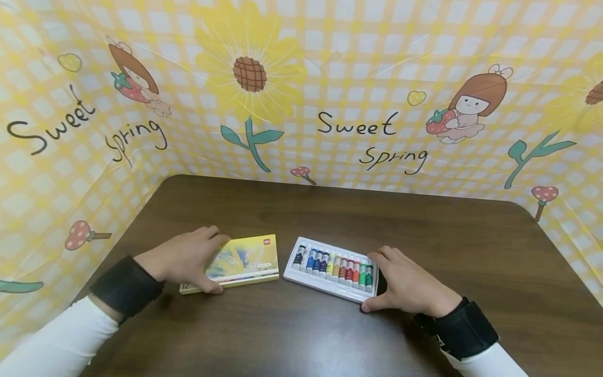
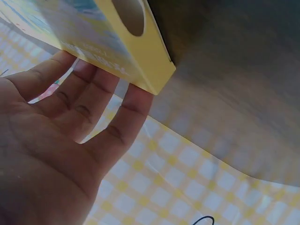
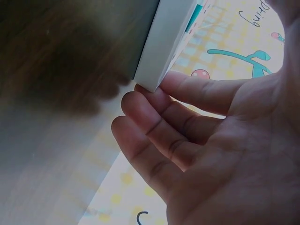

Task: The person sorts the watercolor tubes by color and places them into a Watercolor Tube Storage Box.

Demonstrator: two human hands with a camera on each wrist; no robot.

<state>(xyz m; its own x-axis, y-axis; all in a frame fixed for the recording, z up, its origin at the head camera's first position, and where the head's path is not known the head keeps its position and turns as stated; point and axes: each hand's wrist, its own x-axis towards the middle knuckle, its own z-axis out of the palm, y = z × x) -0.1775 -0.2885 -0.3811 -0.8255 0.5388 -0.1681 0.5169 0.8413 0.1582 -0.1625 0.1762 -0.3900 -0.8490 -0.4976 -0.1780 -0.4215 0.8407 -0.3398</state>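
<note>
A flat yellow paint box (image 1: 254, 255) with a printed lid lies on the table. My left hand (image 1: 188, 262) spans its left end, thumb along the near edge, fingers at the far edge. In the left wrist view, fingertips (image 2: 140, 96) meet the edge of the box (image 2: 145, 65), close to an end with a rounded cut-out. To the right lies a white tray (image 1: 325, 285) with a row of colored paint tubes (image 1: 336, 264). My right hand (image 1: 407, 283) holds the tray's right end between thumb and fingers. The right wrist view shows fingers at a corner of the tray (image 3: 161, 47).
Both objects lie on a dark brown wooden table (image 1: 292, 335) with rounded far corners. A narrow gap separates box and tray. Yellow checked cloth (image 1: 330, 73) with flowers and lettering hangs behind the table and along its sides.
</note>
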